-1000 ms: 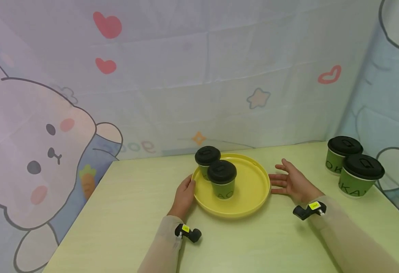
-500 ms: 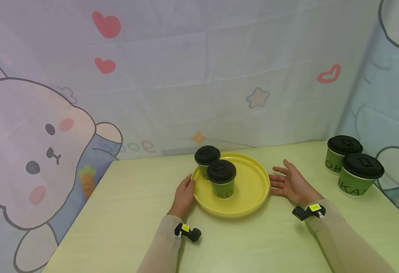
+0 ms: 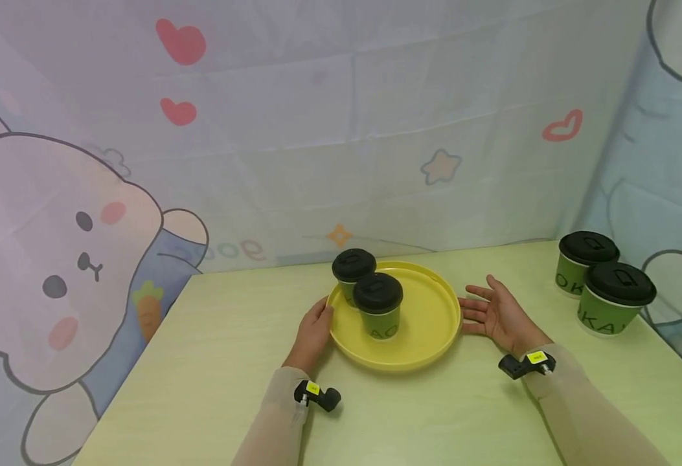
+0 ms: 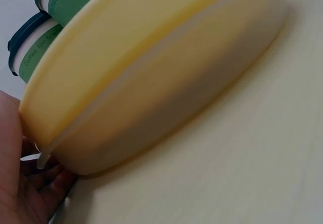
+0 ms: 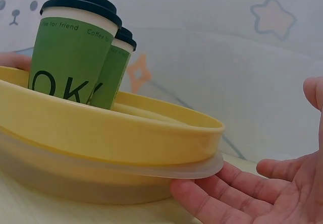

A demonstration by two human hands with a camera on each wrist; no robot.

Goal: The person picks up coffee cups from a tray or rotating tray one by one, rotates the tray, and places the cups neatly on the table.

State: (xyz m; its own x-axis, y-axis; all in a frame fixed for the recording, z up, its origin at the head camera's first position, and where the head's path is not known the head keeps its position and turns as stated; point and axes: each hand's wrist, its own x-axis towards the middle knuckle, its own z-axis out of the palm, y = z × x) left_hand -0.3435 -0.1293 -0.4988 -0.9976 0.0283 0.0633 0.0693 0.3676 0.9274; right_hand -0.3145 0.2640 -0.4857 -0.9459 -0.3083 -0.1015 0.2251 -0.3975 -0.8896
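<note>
A round yellow tray (image 3: 428,323) carries two green paper cups with black lids, a nearer cup (image 3: 381,320) and a farther cup (image 3: 349,291); both stand upright on its left half. Under the tray, a pale translucent base (image 5: 126,188) with a flange shows in the wrist views. My left hand (image 3: 313,333) holds the tray's left rim, thumb along the side and fingers curled below the flange. At the opposite side, my right hand (image 3: 504,317) has its palm turned up and fingers extended, fingertips touching beneath the flange (image 5: 202,171); its thumb stands away from the rim.
Two more lidded cups, a rear cup (image 3: 574,268) and a front cup (image 3: 605,314), stand at the table's right. A printed cloth (image 3: 294,162) hangs behind the pale table (image 3: 212,362). Each forearm wears a small black wrist camera (image 3: 317,395).
The right wrist has dropped slightly and its fingers have shifted a little under the rim. The left hand, tray and cups stay nearly in place.
</note>
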